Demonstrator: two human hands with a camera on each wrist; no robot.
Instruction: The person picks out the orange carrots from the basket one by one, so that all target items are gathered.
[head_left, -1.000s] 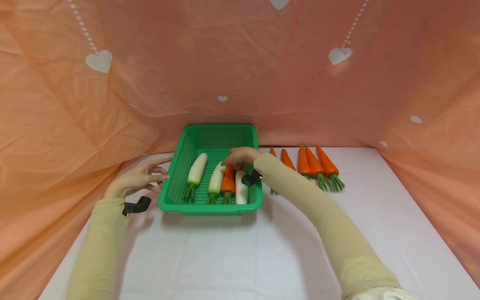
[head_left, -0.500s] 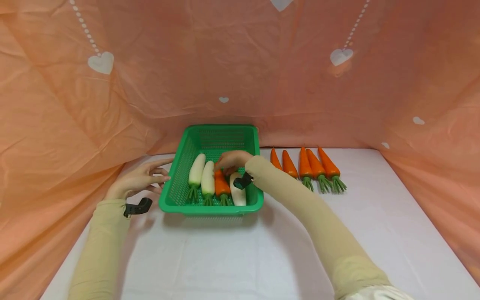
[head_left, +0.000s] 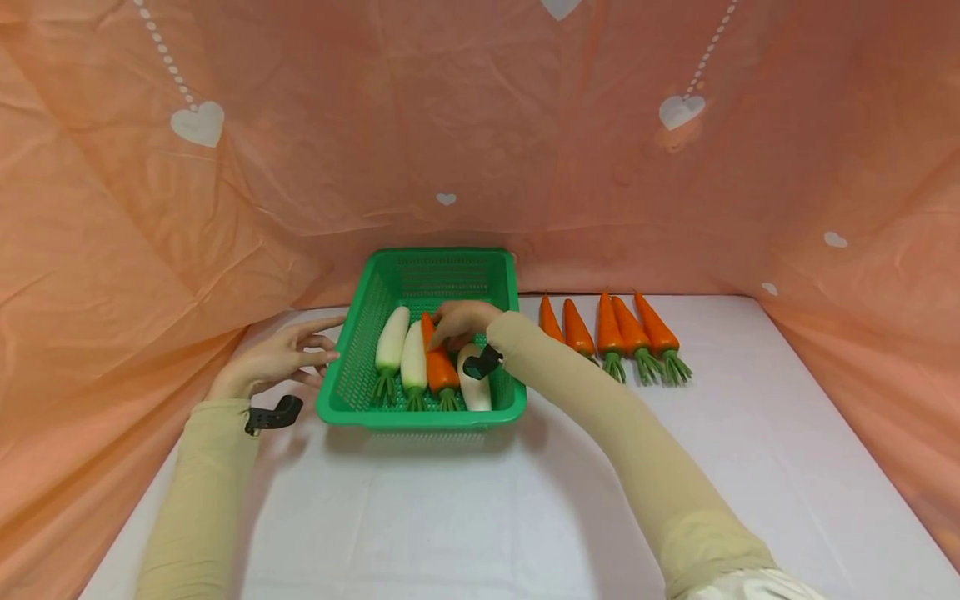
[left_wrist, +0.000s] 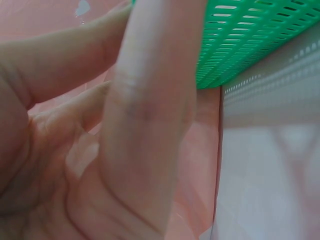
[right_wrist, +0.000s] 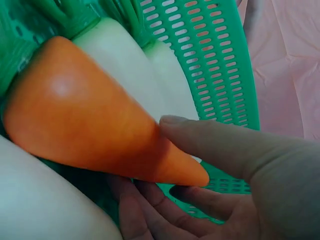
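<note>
A green basket (head_left: 420,419) holds three white radishes and one carrot. Inside it, my right hand (head_left: 465,320) holds the orange carrot (head_left: 441,367) near its narrow end. In the right wrist view the thumb lies on one side of the carrot (right_wrist: 90,110) and the fingers reach around the other. Two white radishes (head_left: 392,340) (head_left: 413,358) lie left of the carrot, side by side. The third radish (head_left: 474,387) lies to its right, partly behind the wrist camera. My left hand (head_left: 281,358) stays at the basket's left rim with loosely bent fingers, holding nothing.
Several more carrots (head_left: 609,325) lie in a row on the white table (head_left: 420,517), right of the basket. The right forearm partly covers the nearer ones. A pink cloth (head_left: 480,150) with white hearts hangs close behind the basket and along both sides.
My right hand has moved the carrot left, and it now lies closer to the two left radishes. The middle radish has shifted left as well. My left hand stays put.
</note>
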